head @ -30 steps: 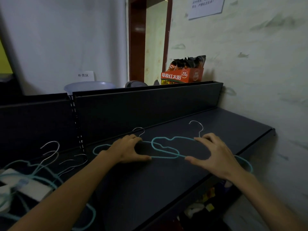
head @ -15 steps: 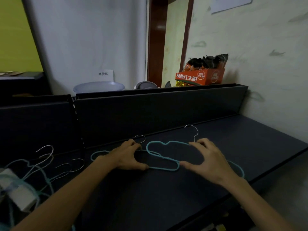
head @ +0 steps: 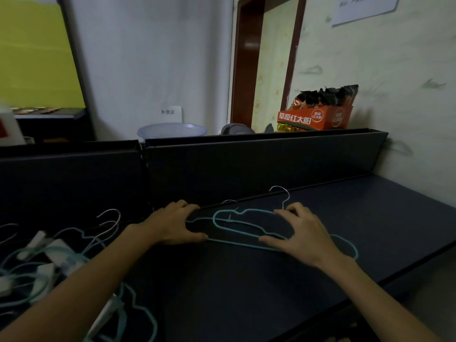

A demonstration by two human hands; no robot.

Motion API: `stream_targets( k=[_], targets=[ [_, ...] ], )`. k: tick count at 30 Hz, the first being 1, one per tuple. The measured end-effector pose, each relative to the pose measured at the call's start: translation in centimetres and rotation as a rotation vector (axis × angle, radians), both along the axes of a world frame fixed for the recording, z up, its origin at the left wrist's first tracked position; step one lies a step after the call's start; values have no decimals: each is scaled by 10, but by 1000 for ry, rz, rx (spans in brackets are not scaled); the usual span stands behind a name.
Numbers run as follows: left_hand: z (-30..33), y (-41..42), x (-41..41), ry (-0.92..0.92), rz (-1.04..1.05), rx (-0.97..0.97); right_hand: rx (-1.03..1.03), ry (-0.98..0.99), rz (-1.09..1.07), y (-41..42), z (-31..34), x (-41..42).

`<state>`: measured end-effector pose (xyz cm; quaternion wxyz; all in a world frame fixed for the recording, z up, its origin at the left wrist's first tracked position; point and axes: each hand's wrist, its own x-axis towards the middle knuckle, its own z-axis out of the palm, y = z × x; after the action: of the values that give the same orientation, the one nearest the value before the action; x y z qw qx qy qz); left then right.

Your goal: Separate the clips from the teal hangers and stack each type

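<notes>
Two teal wire hangers with bare metal hooks (head: 237,227) lie flat and overlapping on the dark matte shelf surface (head: 370,218), near its back panel, with their hooks pointing toward that panel. The left hand (head: 172,227) rests palm-down over the left end of this pair; its fingers are curved over the wire at the far side and its thumb lies along the near bar, so it grips the pair. The right hand (head: 304,236) covers the right portion of the pair in the same arrangement: fingertips at the upper wire beside the taller hook, thumb extended along the lower bar, fingers arched over the frame. The rounded right shoulder of one hanger projects past the right wrist toward the shelf edge. At the left of the shelf, well apart from the held pair, a tangled pile of further teal wire hangers (head: 81,245) lies with its metal hooks raised; white plastic clips (head: 37,241) are attached to or lie among these wires, and which clips are fastened cannot be told. One more teal hanger from that pile (head: 138,314) extends under the left forearm. Behind the back panel stand a pale blue plastic basin (head: 172,130) and an orange cardboard display box of snack packets (head: 315,118).
</notes>
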<state>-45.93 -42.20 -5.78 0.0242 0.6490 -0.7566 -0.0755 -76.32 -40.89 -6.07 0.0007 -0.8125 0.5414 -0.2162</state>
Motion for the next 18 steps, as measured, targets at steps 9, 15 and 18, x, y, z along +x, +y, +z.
stream_targets(
  k=[9, 15, 18],
  targets=[
    [8, 18, 63, 161, -36, 3, 53, 96, -46, -4, -10, 74],
    [11, 23, 71, 201, -133, -142, 79, 146, -77, -15, -15, 100],
    [12, 24, 77, 134, -135, -188, 113, 173, -70, -21, -19, 108]
  ],
)
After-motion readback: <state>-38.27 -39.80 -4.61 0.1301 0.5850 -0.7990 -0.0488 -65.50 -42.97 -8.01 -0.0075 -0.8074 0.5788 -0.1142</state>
